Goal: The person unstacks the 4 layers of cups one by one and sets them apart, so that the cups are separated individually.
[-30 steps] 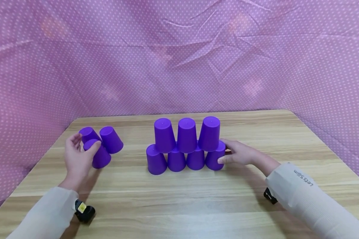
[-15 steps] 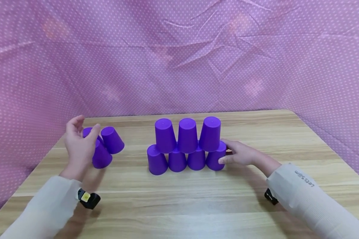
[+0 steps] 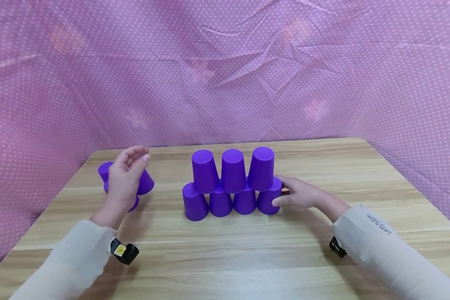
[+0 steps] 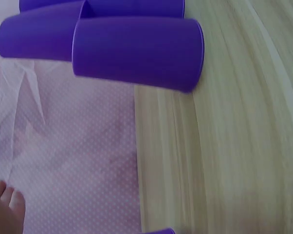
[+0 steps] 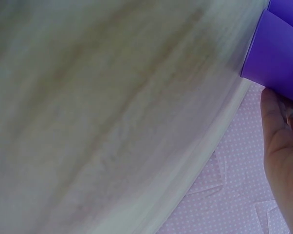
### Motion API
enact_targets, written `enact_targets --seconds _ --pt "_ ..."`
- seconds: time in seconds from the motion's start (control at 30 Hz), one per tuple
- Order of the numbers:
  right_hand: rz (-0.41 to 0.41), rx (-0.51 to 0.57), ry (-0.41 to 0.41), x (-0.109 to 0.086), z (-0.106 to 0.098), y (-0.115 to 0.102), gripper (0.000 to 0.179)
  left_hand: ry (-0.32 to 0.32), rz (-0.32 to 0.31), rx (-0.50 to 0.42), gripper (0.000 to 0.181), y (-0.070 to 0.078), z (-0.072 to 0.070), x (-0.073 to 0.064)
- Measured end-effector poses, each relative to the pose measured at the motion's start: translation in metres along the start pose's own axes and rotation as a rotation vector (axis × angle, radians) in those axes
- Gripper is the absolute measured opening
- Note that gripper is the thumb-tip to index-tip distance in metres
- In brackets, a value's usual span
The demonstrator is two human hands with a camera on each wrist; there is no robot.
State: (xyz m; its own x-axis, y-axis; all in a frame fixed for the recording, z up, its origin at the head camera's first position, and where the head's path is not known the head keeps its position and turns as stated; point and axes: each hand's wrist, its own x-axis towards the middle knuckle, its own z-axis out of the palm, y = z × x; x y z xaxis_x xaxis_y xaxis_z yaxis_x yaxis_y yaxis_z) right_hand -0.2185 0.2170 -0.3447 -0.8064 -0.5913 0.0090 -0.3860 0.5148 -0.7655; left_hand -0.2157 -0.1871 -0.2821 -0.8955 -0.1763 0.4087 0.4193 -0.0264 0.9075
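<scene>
Purple plastic cups stand upside down on the table. In the head view, my left hand [image 3: 125,179] is held up in front of a loose group at the left, partly hiding it; its fingers are bent loosely and hold nothing. Of that group, a back left cup [image 3: 105,170] and a right cup [image 3: 146,183] show. In the middle, three cups, one of them the upper middle cup [image 3: 233,171], rest across a lower row. My right hand [image 3: 298,192] grips the lower right cup [image 3: 268,200] from its side, thumb at the front, other fingers mostly hidden behind.
The pale wood table [image 3: 232,258] reaches back to a pink dotted cloth [image 3: 225,83] hanging behind and at both sides. Both forearms come in from the front, each with a black wrist camera [image 3: 125,252]. The two-level stack stands right of the loose cups.
My left hand has let go of the front cup in the left group, risen, and shifted right across those cups. My right hand and the stack have stayed put.
</scene>
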Motion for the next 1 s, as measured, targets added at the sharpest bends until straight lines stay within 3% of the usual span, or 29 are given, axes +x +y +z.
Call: enact_targets --seconds 0.17,0.27,0.47,0.6,0.73,1.0 --pt "0.004 0.004 0.0 0.0 0.0 0.001 0.056 -0.247 -0.042 0.054 0.038 0.005 0.011 -0.008" --pt "0.005 0.002 -0.003 0.001 0.0 0.001 0.056 -0.324 -0.061 0.058 0.044 0.008 0.019 -0.013" --pt "0.006 -0.001 0.0 0.001 0.0 0.001 0.056 -0.349 -0.087 0.045 0.049 0.01 0.036 -0.017" --pt "0.003 -0.003 0.003 0.001 -0.001 0.001 0.055 -0.415 -0.119 0.085 0.055 0.009 0.046 -0.017" --pt "0.005 0.003 0.003 0.001 -0.001 0.0 0.055 -0.461 -0.137 0.132 0.06 0.004 0.051 -0.016" --pt "0.016 -0.009 -0.003 0.0 -0.001 -0.001 0.055 -0.489 -0.16 0.142 0.063 -0.01 0.055 -0.019"
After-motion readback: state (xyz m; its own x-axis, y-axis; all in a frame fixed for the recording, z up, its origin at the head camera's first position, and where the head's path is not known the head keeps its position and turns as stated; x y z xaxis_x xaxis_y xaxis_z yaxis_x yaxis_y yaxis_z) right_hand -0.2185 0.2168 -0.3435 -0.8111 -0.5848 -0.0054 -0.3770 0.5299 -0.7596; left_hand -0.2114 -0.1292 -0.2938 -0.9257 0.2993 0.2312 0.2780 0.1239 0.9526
